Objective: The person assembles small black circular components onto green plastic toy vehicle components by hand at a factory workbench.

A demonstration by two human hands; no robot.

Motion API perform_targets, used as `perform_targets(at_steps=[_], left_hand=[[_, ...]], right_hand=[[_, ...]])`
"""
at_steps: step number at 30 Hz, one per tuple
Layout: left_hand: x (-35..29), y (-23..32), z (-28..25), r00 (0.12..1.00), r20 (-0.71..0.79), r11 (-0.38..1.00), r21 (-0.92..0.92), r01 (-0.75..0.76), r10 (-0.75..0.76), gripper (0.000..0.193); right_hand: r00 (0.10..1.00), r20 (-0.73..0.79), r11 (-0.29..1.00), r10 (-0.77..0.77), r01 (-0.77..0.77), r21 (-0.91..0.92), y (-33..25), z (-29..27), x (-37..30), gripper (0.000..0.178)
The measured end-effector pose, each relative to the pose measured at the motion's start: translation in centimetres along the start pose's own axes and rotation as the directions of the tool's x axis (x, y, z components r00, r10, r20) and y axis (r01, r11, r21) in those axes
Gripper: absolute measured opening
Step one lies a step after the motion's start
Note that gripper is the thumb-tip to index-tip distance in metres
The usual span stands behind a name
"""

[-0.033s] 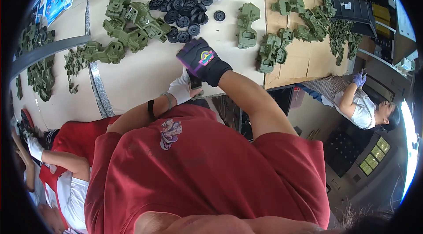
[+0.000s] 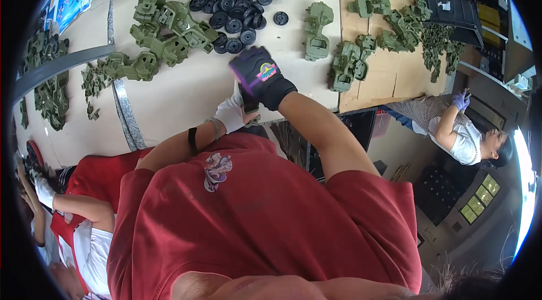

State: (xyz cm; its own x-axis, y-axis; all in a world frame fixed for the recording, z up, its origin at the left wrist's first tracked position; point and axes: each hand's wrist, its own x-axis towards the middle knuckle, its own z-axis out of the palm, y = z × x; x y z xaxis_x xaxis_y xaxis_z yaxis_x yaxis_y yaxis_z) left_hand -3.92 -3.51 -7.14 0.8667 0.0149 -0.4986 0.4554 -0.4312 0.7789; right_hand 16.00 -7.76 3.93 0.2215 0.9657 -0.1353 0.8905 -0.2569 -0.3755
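At the table's near edge my two hands meet in front of my body. My left hand (image 2: 230,115), in a white glove with a bare thumb, is closed round an olive-green plastic toy part (image 2: 255,121), of which only a bit shows. Over it lies my right hand (image 2: 261,77), in a black and purple glove, its back turned up and its fingers curled downward. What those fingers grip is hidden. Just beyond is a heap of black toy wheels (image 2: 240,3). Olive-green toy vehicle bodies (image 2: 169,29) lie to its left, and another vehicle body (image 2: 317,32) lies to its right.
Cardboard (image 2: 378,74) on the right carries more green parts and a black bin (image 2: 451,15). A grey curved bar (image 2: 62,66) crosses the left side. A co-worker in red (image 2: 84,209) sits at left; another person (image 2: 460,130) stands at right, with purple gloves.
My right hand has shifted slightly and its fingers point a little differently over the left hand. The left hand and the parts on the table stay as they were.
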Motion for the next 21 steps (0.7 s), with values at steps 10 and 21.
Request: perform_targets(at_steps=[10, 21], left_hand=[[-1.9, 3.0, -2.0, 0.98, -0.184, 0.996, -0.058, 0.067, -0.077, 0.141], [-4.1, 0.9, 0.6, 0.873, -0.29, 0.662, -0.748, 0.049, -0.392, 0.128]], right_hand=[[0.738, -0.521, 0.884, 0.428, -0.222, 0.41, 2.5, 4.2, -1.2, 0.027], [0.984, -0.151, 0.978, 0.091, -0.116, -0.17, 6.9, 1.1, -0.8, 0.034]])
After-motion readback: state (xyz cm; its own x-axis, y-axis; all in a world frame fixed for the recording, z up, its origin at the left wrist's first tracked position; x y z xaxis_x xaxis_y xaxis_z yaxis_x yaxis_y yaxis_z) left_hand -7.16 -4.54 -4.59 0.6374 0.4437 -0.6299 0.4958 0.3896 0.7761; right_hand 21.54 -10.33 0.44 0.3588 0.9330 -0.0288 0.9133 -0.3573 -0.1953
